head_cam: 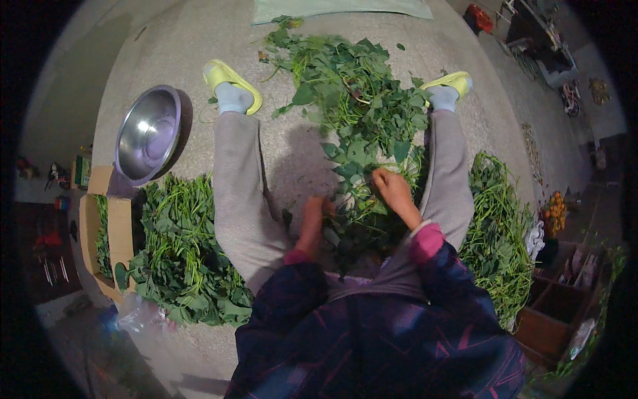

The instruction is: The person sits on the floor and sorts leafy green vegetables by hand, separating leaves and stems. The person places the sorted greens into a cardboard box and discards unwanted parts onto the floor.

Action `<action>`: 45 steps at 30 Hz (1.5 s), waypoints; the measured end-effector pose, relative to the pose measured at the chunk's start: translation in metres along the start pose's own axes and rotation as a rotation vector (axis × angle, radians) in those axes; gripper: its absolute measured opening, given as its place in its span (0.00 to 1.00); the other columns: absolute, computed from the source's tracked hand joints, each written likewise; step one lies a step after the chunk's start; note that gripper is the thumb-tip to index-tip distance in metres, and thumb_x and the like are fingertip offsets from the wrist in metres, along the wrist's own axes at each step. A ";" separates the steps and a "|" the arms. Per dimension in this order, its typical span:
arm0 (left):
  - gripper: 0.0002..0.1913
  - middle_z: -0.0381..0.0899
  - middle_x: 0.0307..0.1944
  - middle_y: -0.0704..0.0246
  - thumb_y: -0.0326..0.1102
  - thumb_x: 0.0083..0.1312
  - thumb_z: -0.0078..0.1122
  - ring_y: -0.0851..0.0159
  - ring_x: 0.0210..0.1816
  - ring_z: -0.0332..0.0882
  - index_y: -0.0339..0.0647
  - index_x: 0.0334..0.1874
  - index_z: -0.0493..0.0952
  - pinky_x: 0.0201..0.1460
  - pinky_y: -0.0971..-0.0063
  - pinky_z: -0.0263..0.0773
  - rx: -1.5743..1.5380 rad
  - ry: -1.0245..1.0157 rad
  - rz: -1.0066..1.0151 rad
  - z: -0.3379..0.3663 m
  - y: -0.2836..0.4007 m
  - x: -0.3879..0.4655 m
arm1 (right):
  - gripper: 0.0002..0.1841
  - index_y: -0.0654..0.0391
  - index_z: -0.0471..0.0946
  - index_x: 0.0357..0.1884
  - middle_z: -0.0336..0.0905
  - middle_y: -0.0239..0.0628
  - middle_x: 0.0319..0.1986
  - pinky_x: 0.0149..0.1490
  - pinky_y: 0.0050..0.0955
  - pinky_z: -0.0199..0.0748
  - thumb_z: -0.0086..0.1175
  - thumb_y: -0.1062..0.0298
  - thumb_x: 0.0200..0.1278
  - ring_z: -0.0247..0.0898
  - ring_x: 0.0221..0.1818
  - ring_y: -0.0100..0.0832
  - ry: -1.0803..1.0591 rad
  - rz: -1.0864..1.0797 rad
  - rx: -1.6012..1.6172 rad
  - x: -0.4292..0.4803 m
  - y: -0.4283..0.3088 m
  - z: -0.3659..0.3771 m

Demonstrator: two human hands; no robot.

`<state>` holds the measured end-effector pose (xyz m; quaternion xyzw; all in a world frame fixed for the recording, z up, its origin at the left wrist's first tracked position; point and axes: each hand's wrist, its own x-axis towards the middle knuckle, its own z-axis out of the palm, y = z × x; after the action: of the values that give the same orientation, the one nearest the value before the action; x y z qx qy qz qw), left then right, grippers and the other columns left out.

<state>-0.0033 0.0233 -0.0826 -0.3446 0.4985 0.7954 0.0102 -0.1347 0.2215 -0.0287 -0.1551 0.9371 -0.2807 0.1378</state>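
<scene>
A loose heap of leafy green stems (369, 104), like sweet potato vines, spreads over the floor between my outstretched legs. The near part of the pile (364, 219) reaches up to my lap. My right hand (395, 190) is over its right side, fingers curled in against the leaves; whether a stem is pinched in them is unclear. At the pile's left edge is my left hand (316, 212), blurred and in shadow, with its fingertips turned towards the leaves. What it holds, if anything, cannot be made out.
Bundled stems (184, 244) lie beside my left leg, more bundled stems (498, 239) beside my right. A metal basin (148, 134) and an open cardboard box (120, 234) stand at the left. A wooden compartment box (543, 321) is at the lower right, near orange fruits (554, 213).
</scene>
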 end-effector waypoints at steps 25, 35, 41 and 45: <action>0.17 0.77 0.36 0.72 0.45 0.67 0.50 0.70 0.38 0.76 0.39 0.48 0.77 0.44 0.77 0.70 -0.435 -0.362 -0.215 0.020 0.017 -0.029 | 0.10 0.60 0.73 0.47 0.75 0.31 0.30 0.42 0.23 0.69 0.51 0.72 0.65 0.70 0.35 0.21 -0.543 -0.242 0.524 -0.066 -0.035 0.007; 0.09 0.76 0.28 0.71 0.36 0.64 0.54 0.69 0.28 0.73 0.38 0.39 0.78 0.33 0.76 0.68 -0.133 -0.279 -0.259 0.014 0.003 -0.002 | 0.18 0.50 0.73 0.51 0.79 0.44 0.28 0.33 0.46 0.72 0.54 0.63 0.57 0.77 0.33 0.49 0.220 -0.151 -0.347 0.067 -0.018 0.054; 0.12 0.78 0.28 0.67 0.39 0.65 0.55 0.67 0.31 0.77 0.36 0.40 0.76 0.35 0.76 0.71 -0.255 -0.162 -0.209 0.014 -0.005 -0.002 | 0.14 0.57 0.73 0.45 0.76 0.40 0.25 0.34 0.36 0.72 0.54 0.59 0.63 0.75 0.28 0.32 0.223 -0.122 0.388 0.039 -0.008 0.022; 0.14 0.79 0.29 0.65 0.43 0.66 0.55 0.64 0.29 0.78 0.37 0.39 0.75 0.34 0.72 0.74 -0.393 -0.241 -0.245 0.014 -0.012 0.006 | 0.10 0.57 0.72 0.41 0.75 0.30 0.30 0.36 0.24 0.71 0.49 0.61 0.69 0.74 0.34 0.25 -0.054 0.373 1.043 -0.007 0.002 0.000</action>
<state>-0.0115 0.0385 -0.0916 -0.3007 0.2843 0.9050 0.0986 -0.1292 0.2256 -0.0286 0.0950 0.6818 -0.6742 0.2676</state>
